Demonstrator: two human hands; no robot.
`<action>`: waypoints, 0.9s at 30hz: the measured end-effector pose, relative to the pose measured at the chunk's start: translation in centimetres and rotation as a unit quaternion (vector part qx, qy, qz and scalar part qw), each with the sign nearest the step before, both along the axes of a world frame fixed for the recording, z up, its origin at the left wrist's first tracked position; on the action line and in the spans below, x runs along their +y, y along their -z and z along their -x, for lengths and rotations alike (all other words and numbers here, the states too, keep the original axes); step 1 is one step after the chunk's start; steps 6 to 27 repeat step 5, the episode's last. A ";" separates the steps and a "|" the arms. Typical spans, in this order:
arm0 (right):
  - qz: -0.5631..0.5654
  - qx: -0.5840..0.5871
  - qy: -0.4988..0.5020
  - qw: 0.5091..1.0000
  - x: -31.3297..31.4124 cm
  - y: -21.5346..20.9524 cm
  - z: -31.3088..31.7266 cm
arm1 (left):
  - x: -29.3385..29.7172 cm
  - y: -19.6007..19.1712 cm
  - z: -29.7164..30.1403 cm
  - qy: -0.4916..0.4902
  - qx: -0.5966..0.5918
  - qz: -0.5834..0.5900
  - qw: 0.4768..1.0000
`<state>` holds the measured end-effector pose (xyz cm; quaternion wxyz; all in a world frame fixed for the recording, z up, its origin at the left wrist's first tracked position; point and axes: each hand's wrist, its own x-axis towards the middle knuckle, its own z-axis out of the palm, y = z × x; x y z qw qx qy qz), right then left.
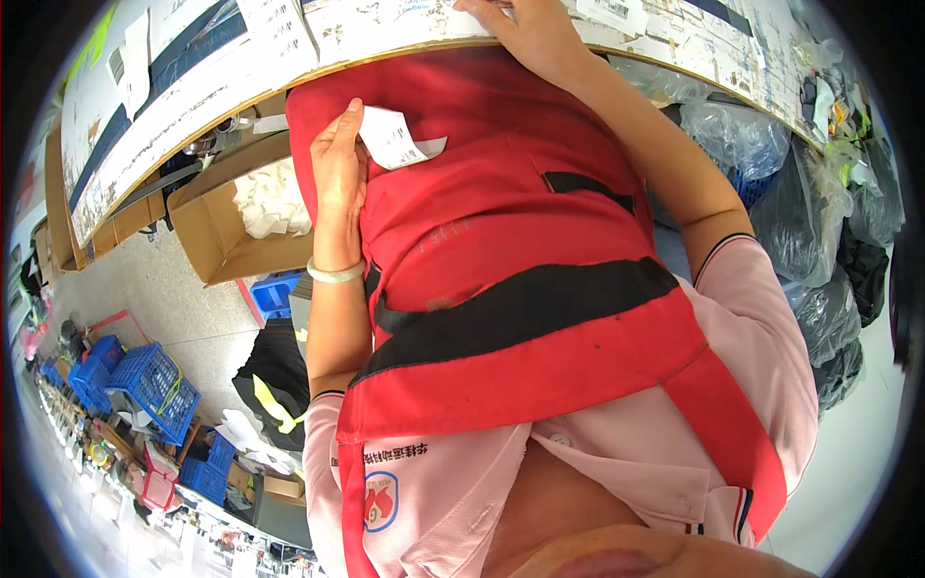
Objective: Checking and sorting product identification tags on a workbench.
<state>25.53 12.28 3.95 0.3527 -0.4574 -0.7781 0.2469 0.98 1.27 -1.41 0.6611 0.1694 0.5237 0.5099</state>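
- Paper slip (393,138), white and creased, is pinched at its near edge by the left hand (339,164); the thumb and fingers are closed on it, and the slip sticks out to the right of the hand over the red apron (501,222).
- Left hand lies against the apron's left side, fingers pointing up toward the table (173,116); a pale bangle (335,274) sits on its wrist.
- Right hand (525,34) rests palm down on the table edge, above and to the right of the left hand; whether its fingers are spread or curled I cannot tell, as the tips run out of view.
- Table top around the right hand is covered with white printed sheets (279,39).
- Left of the left hand, under the table edge, stands an open cardboard box (217,241) holding white crumpled material.
- Further below and left of that hand, blue plastic crates (154,380) sit on the floor.
- Right of the right arm lie clear and dark plastic bags (819,222).
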 end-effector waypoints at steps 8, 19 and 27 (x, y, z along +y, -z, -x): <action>0.132 0.054 0.009 0.990 -0.2 -1.2 0.0 | 0.1 -0.1 -0.1 0.011 0.002 -0.007 1.000; 0.132 0.054 0.009 0.990 -0.2 -1.2 0.0 | 0.1 -0.1 -0.1 0.011 0.002 -0.007 1.000; 0.132 0.054 0.009 0.990 -0.2 -1.2 0.0 | 0.1 -0.1 -0.1 0.011 0.002 -0.007 1.000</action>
